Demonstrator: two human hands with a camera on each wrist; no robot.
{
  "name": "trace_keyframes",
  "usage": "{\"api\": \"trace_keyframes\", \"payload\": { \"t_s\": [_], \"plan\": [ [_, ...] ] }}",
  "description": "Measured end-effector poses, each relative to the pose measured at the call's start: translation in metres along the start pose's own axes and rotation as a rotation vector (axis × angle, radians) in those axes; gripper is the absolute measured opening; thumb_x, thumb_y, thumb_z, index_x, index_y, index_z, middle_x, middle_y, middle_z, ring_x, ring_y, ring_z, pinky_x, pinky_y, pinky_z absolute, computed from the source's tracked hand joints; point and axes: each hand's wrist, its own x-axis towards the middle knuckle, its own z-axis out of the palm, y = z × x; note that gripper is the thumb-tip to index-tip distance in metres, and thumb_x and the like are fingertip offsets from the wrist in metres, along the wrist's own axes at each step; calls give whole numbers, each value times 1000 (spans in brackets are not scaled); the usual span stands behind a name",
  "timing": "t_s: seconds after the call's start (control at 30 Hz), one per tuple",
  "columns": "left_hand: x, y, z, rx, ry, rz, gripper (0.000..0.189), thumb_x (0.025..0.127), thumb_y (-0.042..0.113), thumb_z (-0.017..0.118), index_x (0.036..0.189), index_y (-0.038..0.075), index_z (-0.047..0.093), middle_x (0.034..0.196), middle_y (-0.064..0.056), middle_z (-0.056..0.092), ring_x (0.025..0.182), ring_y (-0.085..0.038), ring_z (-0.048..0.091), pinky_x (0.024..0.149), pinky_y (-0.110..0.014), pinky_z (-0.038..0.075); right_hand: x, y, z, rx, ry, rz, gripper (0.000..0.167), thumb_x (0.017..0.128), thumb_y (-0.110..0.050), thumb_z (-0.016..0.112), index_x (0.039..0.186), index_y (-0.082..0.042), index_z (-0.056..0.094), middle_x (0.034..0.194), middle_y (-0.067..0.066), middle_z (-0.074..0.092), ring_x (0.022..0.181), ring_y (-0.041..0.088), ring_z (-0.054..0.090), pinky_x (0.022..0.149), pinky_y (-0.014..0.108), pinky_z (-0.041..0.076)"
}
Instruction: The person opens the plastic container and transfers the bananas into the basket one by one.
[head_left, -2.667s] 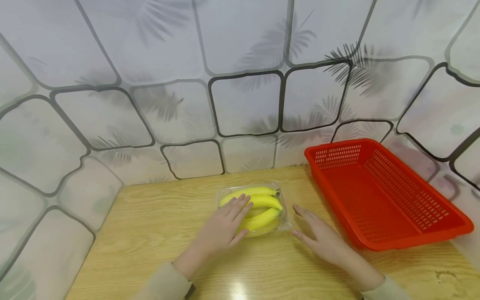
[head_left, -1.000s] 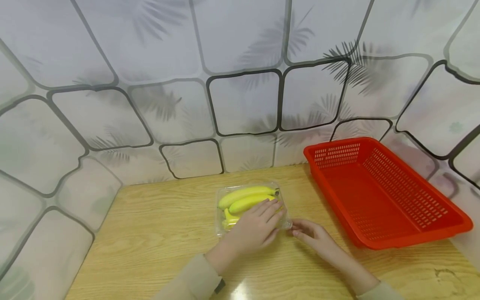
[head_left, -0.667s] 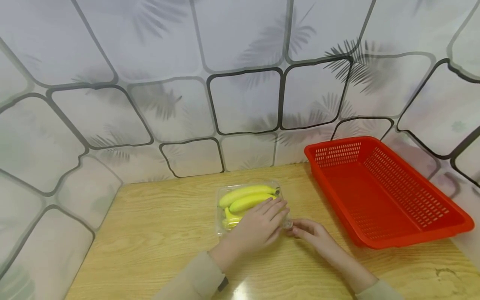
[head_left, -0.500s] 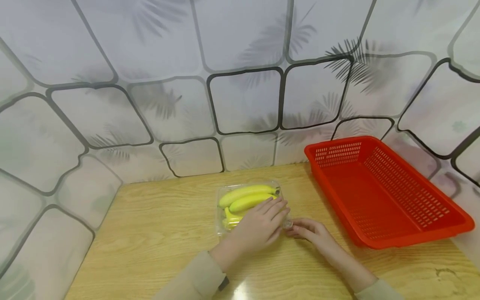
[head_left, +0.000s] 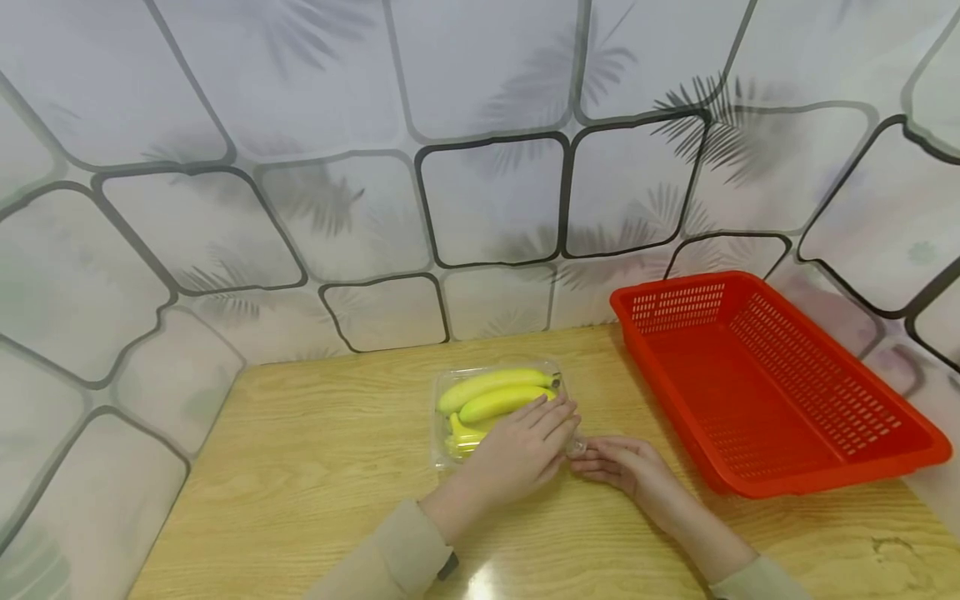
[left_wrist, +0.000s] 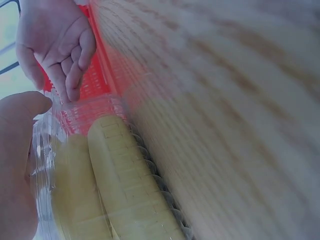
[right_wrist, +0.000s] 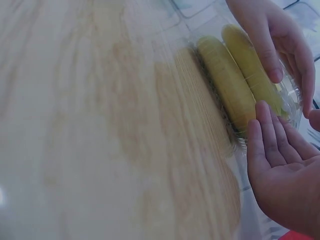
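Yellow bananas (head_left: pixel 487 388) lie in a clear plastic clamshell box (head_left: pixel 437 443) on the wooden table. Across the right part of its lid rests my left hand (head_left: pixel 517 446), its fingers straight and hiding some of the fruit. My right hand (head_left: pixel 637 471) is at the box's near right corner. In the right wrist view the fingers of that right hand (right_wrist: pixel 285 155) lie straight against the box's end, with the thumb apart. The left wrist view shows bananas (left_wrist: pixel 130 180) through the box wall, beside my left hand (left_wrist: pixel 17 170).
A red perforated plastic basket (head_left: pixel 750 400) stands on the table (head_left: pixel 315 467) to the right of the box, with nothing in it. Behind and at both sides rises a wall (head_left: pixel 495 208) covered in a stone and leaf pattern.
My left hand has slid right across the lid, and my right hand has come in to the box's corner. Lately the right fingers have spread and lowered slightly. The box stays in place.
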Motion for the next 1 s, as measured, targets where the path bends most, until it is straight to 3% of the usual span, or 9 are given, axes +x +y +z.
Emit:
{"api": "trace_keyframes", "payload": {
  "t_s": [0.37, 0.77, 1.0],
  "plan": [
    [1, 1, -1, -20, 0, -13, 52, 103, 36, 70, 147, 10, 61, 154, -6, 62, 147, -19, 55, 129, -35, 39, 2, 0, 0, 218, -40, 33, 47, 116, -7, 32, 123, -11, 78, 120, 4, 81, 112, 14, 77, 103, 30, 62],
    [4, 3, -3, 54, 13, -2, 51, 101, 38, 72, 144, 12, 65, 150, -4, 65, 144, -18, 58, 125, -32, 44, 1, -2, 1, 202, 22, 113, 40, 114, -6, 40, 117, -15, 79, 115, 2, 82, 108, 12, 78, 100, 28, 63],
    [6, 2, -2, 31, 47, -10, 49, 98, 37, 76, 139, 11, 69, 146, -5, 69, 140, -18, 62, 121, -31, 48, 3, -2, 1, 185, 52, 137, 39, 114, -5, 43, 114, -16, 80, 112, -1, 82, 105, 9, 78, 98, 26, 63]
  ]
}}
